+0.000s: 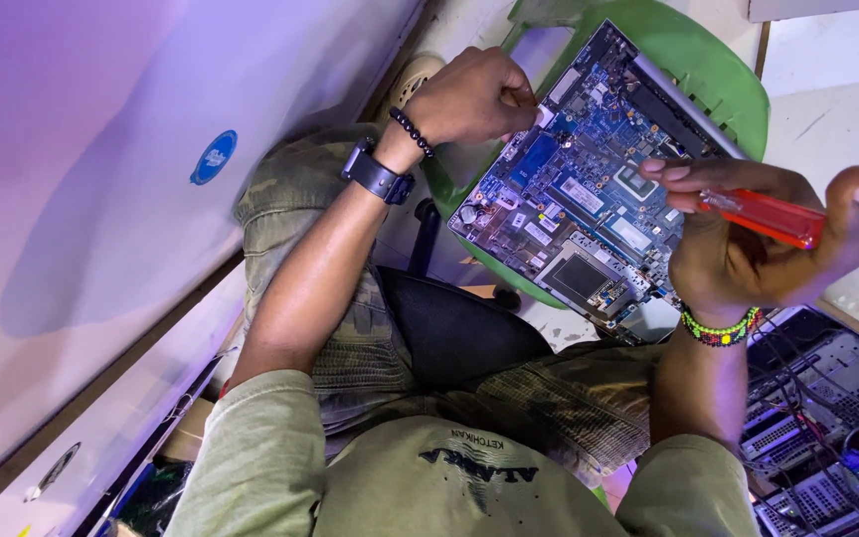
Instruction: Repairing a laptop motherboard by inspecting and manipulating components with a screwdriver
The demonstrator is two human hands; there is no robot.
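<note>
Opened laptop point(589, 189) lying tilted on a green chair point(718, 70), circuit boards bared, long axis running from lower left to upper right. Left hand point(474, 94) pinching the board's upper-left edge, fingers closed on it. Right hand point(758, 244) clamped around a red screwdriver point(763, 216), handle pointing right, over the laptop's right side. Old circuit boards point(827, 418) heaped lower right. White panel point(101, 199) on the left.
</note>
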